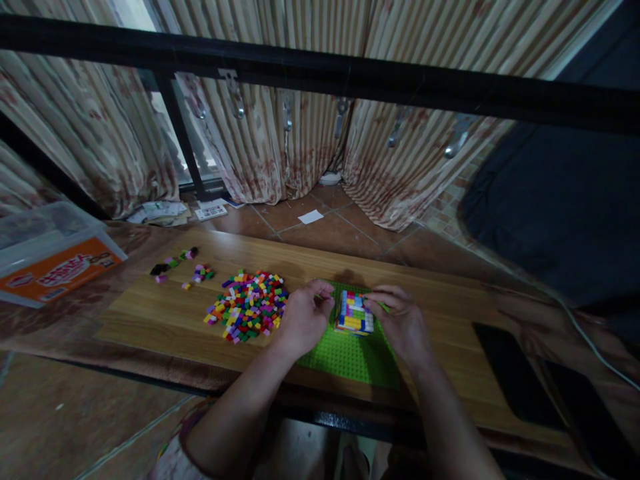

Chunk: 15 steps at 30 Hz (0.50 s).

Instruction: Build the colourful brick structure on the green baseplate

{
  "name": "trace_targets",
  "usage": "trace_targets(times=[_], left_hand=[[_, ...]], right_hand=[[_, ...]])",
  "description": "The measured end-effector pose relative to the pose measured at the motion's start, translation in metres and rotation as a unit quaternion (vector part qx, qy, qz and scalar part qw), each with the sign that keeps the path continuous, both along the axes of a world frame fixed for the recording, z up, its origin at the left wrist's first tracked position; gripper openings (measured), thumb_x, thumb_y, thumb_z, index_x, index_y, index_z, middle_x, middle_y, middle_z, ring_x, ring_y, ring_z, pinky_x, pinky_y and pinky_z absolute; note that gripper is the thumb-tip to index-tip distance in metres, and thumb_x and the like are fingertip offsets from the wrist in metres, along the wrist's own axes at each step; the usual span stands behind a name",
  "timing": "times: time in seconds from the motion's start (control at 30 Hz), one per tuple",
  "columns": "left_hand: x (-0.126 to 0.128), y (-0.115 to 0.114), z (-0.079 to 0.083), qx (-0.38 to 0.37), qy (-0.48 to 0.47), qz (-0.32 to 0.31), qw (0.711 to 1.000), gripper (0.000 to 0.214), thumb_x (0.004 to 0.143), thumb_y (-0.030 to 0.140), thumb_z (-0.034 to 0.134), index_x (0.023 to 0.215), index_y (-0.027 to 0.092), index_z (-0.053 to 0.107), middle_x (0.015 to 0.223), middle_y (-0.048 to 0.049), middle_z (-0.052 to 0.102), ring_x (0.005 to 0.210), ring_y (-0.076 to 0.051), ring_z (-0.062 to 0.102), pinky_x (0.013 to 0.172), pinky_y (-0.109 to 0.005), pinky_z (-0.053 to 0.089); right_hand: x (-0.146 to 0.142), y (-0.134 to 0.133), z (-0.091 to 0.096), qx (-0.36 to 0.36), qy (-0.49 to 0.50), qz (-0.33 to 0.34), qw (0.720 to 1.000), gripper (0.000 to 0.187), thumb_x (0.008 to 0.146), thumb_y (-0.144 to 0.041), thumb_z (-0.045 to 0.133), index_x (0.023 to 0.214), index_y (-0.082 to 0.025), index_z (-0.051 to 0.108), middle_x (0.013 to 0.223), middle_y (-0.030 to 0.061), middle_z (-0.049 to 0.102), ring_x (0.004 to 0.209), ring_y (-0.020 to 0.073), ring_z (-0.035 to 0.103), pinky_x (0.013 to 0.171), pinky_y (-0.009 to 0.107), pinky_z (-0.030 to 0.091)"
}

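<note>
A multicoloured stack of small plastic bricks [354, 313] stands on a bright green studded baseplate [350, 360]. My right hand [401, 321] reaches it from the right, with fingertips at its upper right side. My left hand [305, 317] is just left of the stack, fingers curled together above the baseplate's corner. Whether either hand grips anything is hidden. A large heap of loose coloured bricks [247, 305] lies left of my left hand, on a wood-grain board [150, 320]. Smaller sorted clusters of bricks [203, 272] sit farther left.
A translucent plastic box with an orange label [53, 263] stands at the left end of the table. Two black flat slabs [515, 373] lie at the right, near a white cable [590, 350]. A black metal rail [320, 70] and striped curtains [265, 147] stand beyond the table.
</note>
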<state>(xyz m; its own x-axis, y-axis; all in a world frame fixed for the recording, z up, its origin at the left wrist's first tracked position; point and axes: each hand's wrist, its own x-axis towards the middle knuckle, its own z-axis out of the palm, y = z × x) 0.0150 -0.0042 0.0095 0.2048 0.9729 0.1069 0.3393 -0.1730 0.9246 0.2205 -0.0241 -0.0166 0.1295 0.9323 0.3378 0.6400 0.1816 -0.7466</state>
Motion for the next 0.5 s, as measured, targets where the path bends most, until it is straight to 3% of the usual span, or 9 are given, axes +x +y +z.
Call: trace_targets(times=[0.17,0.5], left_hand=[[-0.002,0.002,-0.002,0.000,-0.016,0.002,1.000,0.020,0.080,0.013,0.055,0.097,0.015,0.065,0.090,-0.0053,0.070,0.079,-0.016,0.064,0.076,-0.028,0.051],[-0.004,0.004,-0.006,0.015,-0.029,0.010,0.999,0.016,0.080,0.014,0.055,0.093,0.016,0.065,0.088,-0.0047,0.070,0.079,-0.016,0.064,0.075,-0.028,0.050]], right_hand=[[0.003,0.003,-0.009,0.017,0.008,-0.008,1.000,0.016,0.079,-0.039,0.067,0.086,-0.029,0.077,0.109,0.0053,0.067,0.103,0.0248,0.059,0.095,0.045,0.043],[0.000,0.007,-0.014,-0.050,0.199,-0.014,0.979,0.021,0.065,-0.039,0.078,0.082,-0.026,0.076,0.104,0.0056,0.071,0.097,0.0252,0.064,0.078,0.037,0.050]])
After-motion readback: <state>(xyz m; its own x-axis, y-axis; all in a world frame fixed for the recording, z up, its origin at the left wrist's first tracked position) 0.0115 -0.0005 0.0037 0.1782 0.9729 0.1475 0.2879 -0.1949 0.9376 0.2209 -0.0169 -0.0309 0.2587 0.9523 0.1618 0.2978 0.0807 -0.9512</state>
